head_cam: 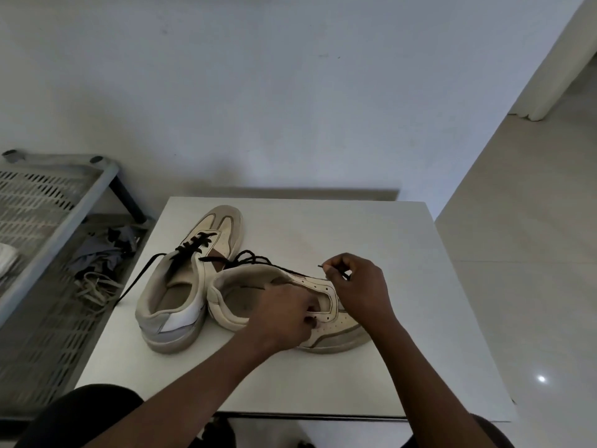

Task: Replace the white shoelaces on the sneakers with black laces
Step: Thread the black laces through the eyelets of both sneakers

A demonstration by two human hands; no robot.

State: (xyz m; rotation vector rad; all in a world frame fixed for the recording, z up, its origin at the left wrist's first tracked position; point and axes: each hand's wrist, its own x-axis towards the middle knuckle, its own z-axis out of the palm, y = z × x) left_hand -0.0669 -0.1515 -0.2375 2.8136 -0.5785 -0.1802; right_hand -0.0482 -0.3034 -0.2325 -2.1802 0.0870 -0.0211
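Two cream low sneakers are set on the left half of the table. The first sneaker is stood upright, toe towards the table's far edge. Its lower eyelets are crossed by a black lace, one end of which is trailed over the table's left edge. The second sneaker is turned toe-right near the table's middle, eyelets bare, and is gripped at the throat by the left hand. A second black lace is bunched behind it, its tip pinched by the right hand. Pale laces are heaped left of the table.
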